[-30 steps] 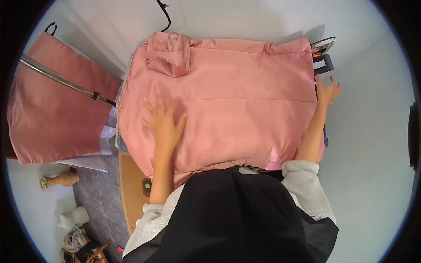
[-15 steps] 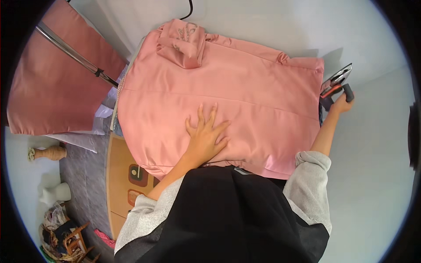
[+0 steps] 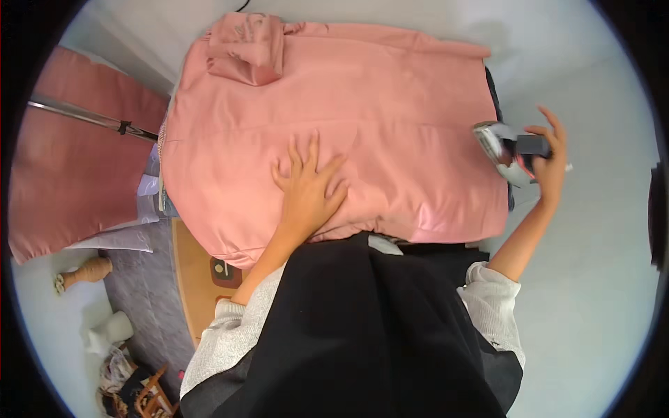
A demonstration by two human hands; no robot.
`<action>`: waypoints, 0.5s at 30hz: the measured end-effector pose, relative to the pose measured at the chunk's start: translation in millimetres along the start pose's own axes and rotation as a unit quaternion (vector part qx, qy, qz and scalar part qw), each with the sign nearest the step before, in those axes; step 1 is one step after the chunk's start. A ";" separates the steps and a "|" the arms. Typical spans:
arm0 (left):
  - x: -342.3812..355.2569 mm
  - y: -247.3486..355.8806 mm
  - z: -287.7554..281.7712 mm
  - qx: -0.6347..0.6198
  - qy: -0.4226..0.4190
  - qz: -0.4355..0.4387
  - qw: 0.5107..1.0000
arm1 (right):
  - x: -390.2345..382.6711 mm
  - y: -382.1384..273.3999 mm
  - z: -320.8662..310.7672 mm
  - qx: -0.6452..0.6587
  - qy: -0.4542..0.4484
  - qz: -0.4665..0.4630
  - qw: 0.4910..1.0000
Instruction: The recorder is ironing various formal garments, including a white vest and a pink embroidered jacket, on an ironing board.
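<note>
A pink satin garment (image 3: pixel 390 90) lies spread over a padded surface whose dark edge (image 3: pixel 493 90) shows at the right. My left hand (image 3: pixel 306 188) presses flat on the satin near its middle, fingers spread. At the right edge of the cloth, my right hand (image 3: pixel 550 164) grips a clothes iron (image 3: pixel 496 143) by its dark handle, with a couple of fingers lifted off. The iron is tilted, and its metal plate is over or against the cloth's edge; I cannot tell if it touches. At the far left of the garment sits a bunched part (image 3: pixel 244 56) with a glittery pattern.
More pink cloth (image 3: pixel 77 160) hangs at the left behind a metal rail (image 3: pixel 90 115). Below it are a tan vase (image 3: pixel 90 272), a white bust form (image 3: pixel 111 331) and a wooden chair (image 3: pixel 153 397) with things piled on it. A pale wall (image 3: pixel 592 244) stands close on the right.
My right hand has brought the iron from beyond the garment's right edge, leftward and down, onto or over that edge. My left hand stays flat on the cloth. The whole view has shifted.
</note>
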State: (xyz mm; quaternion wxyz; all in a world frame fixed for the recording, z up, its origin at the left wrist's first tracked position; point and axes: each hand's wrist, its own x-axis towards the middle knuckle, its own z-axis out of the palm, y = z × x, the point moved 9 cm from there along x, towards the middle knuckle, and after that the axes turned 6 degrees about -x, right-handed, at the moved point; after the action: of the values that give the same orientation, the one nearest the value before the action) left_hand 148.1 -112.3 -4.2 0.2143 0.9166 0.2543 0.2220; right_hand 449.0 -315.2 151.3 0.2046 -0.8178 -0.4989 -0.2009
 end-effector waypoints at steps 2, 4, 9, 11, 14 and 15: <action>0.0 -2.4 1.2 -0.006 -0.005 -0.012 1.000 | -10.8 -43.6 25.8 0.021 -0.052 -0.015 0.998; 1.2 -2.9 2.9 -0.005 -0.013 -0.012 1.000 | -28.5 -86.9 55.3 0.059 -0.100 -0.015 0.993; 6.8 -7.1 3.3 -0.009 -0.015 -0.016 1.000 | -60.6 -169.8 87.5 -0.007 -0.084 -0.157 0.984; 6.4 -7.4 2.7 0.000 -0.023 -0.009 1.000 | -60.3 -153.5 81.5 -0.029 -0.065 -0.131 0.989; 5.9 -10.0 0.5 -0.014 -0.033 0.002 0.999 | -55.7 -105.9 73.3 -0.067 -0.053 -0.077 0.993; 5.6 -11.2 -0.3 -0.014 -0.035 0.003 0.999 | -54.2 -89.7 71.1 -0.085 -0.056 -0.066 0.993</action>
State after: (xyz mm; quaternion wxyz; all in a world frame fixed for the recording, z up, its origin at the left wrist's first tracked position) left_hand 148.1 -100.4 -7.9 0.2356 0.9213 0.2406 0.1943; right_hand 354.4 -279.4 75.1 0.0926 -0.8073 -0.5438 -0.2098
